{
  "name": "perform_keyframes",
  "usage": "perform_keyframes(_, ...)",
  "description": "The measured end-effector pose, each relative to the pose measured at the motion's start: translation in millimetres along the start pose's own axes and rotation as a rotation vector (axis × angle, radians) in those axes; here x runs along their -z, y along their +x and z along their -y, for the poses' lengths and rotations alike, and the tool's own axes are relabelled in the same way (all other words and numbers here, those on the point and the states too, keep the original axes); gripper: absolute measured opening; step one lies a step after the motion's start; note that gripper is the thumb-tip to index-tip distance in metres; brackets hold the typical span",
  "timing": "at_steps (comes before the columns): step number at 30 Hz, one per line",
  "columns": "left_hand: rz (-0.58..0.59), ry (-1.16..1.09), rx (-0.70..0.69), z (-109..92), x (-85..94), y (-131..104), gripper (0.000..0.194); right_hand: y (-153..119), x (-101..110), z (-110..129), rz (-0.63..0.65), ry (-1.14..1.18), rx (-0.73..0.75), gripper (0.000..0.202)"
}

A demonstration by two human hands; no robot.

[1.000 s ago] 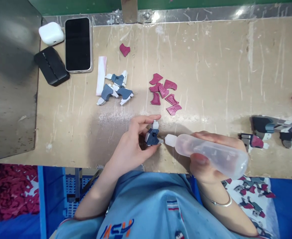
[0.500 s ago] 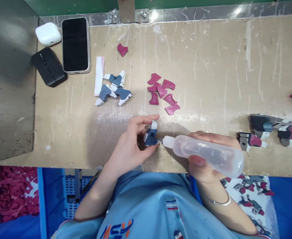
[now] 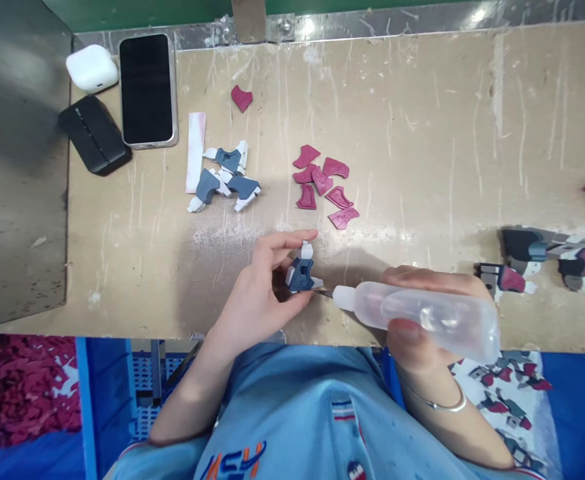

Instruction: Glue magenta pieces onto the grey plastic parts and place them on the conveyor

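Observation:
My left hand [image 3: 260, 290] holds a small blue-and-white part [image 3: 301, 275] between thumb and fingers, just above the table. In my right hand [image 3: 422, 333] is a translucent squeeze bottle [image 3: 435, 317], lying nearly level, with its white cap and thin tip pointing at the lower right edge of the part. Whether the tip touches it I cannot tell. Several magenta pieces [image 3: 322, 180] lie beyond my hands, and a single magenta piece [image 3: 242, 99] lies farther back. Left of them sit several blue-and-white parts [image 3: 228, 177] beside a pale paper strip [image 3: 195, 152].
A phone [image 3: 147, 91], a white case [image 3: 91, 69] and a black device [image 3: 95, 135] are at the back left, by a metal wall [image 3: 17, 167]. Assembled parts [image 3: 547, 257] lie at the right. Below the table edge are bins with magenta pieces [image 3: 35, 387] and assembled parts [image 3: 512, 400].
The bottle in my right hand has moved slightly right and down, its tip now lower and a little farther from the part's middle. My left hand keeps its hold on the part.

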State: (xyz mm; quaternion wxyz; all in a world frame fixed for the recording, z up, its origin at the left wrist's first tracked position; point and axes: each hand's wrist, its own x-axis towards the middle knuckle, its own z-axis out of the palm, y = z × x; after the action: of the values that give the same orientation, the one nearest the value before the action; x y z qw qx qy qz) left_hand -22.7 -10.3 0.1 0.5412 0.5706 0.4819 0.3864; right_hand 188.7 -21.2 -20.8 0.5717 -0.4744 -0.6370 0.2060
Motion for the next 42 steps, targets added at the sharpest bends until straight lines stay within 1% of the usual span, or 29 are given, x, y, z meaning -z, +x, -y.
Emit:
perform_keyframes(7,-0.017,0.006,0.005,1.6,-1.4,1.4,0.054,3.5,-2.4,1.9,-0.065,-0.063,0.032,0.030)
perform_keyframes(11,-0.004,0.003,0.011,1.9,-1.0,0.8,0.053,4.1,-4.5,0.8,-0.050,-0.012,0.035,0.029)
perform_keyframes(16,-0.005,0.021,0.004,2.3,-0.6,0.0,0.054,2.8,-2.6,0.4,-0.033,-0.061,0.061,0.031)
perform_keyframes(19,0.006,0.023,-0.009,2.1,0.2,0.1,0.054,2.4,-2.5,1.9,-0.033,-0.036,0.022,0.032)
perform_keyframes(23,0.003,0.031,-0.011,2.2,0.7,-0.2,0.056,3.3,-3.8,1.1,-0.099,-0.104,-0.053,0.037)
perform_keyframes(26,0.008,0.039,-0.008,2.1,0.7,-0.4,0.057,5.2,-6.1,-0.1,-0.107,-0.140,-0.021,0.036)
perform_keyframes(30,0.011,0.042,-0.004,0.9,1.0,-1.2,0.058,9.1,-9.5,1.9,-0.067,-0.184,0.025,0.039)
perform_keyframes(36,-0.003,0.047,-0.006,0.0,0.7,-1.8,0.059,9.6,-7.2,4.0,-0.082,-0.239,0.032,0.036)
perform_keyframes(39,-0.002,0.054,-0.010,1.4,1.3,-1.7,0.058,4.9,-6.7,3.6,-0.081,-0.225,0.011,0.036)
perform_keyframes(40,-0.001,0.055,-0.012,2.2,1.7,-1.7,0.058,4.4,-7.0,3.2,-0.079,-0.206,-0.019,0.036)
perform_keyframes(42,0.000,0.059,-0.010,4.2,2.5,-1.8,0.056,8.0,-6.6,0.9,-0.090,-0.093,-0.122,0.037)
